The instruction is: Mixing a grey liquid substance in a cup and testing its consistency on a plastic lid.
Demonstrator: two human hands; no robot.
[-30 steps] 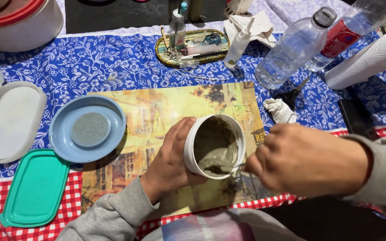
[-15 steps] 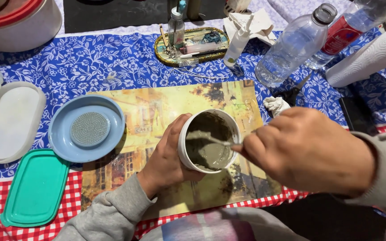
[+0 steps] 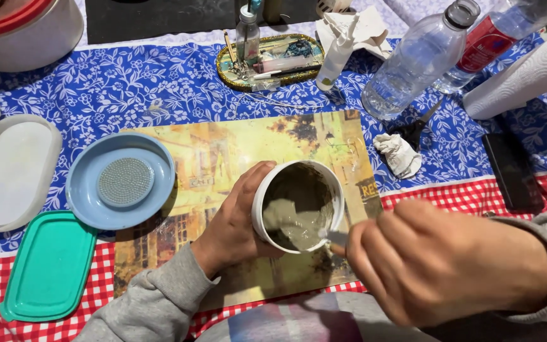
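My left hand [image 3: 235, 221] grips the side of a small white cup [image 3: 261, 209] that stands tilted toward me on a yellow picture placemat [image 3: 223, 149]. Inside the cup is a thick grey-green paste [image 3: 299, 218]. My right hand [image 3: 438, 263] is closed on a thin stirring tool [image 3: 333, 236], its tip dipped in the paste at the cup's near right rim. Both sleeves are grey.
A blue plate [image 3: 83, 190] with a round grey mesh disc lies left of the mat, with a teal lid [image 3: 49, 269] and a white oval tray [image 3: 7, 171] beyond it. Behind stand plastic bottles [image 3: 419, 60], a gold tray [image 3: 229, 69], scissors [image 3: 416, 126], a paper roll [image 3: 520, 73] and a crumpled tissue [image 3: 399, 154].
My right hand has kept stirring: the tool swept from the cup's near side across the paste and back to the near right rim. The left hand still holds the cup.
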